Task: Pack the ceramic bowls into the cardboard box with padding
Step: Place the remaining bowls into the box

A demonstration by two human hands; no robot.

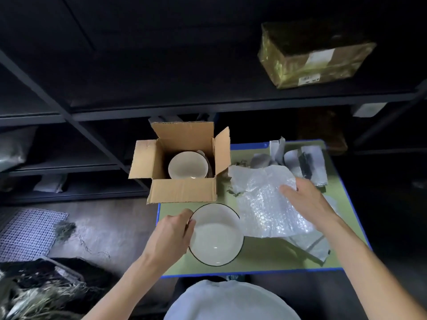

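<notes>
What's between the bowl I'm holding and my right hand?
Head view: clear bubble-wrap sheet, from the dark-rimmed white ceramic bowl to the right hand.

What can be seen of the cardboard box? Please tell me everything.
The cardboard box is plain brown corrugated board, standing upright at the far left corner of the green table. All four top flaps are open and stand outward. Inside sits a white bowl, mouth up, with something pale and unclear behind it. The left hand and right hand do not touch it.
</notes>
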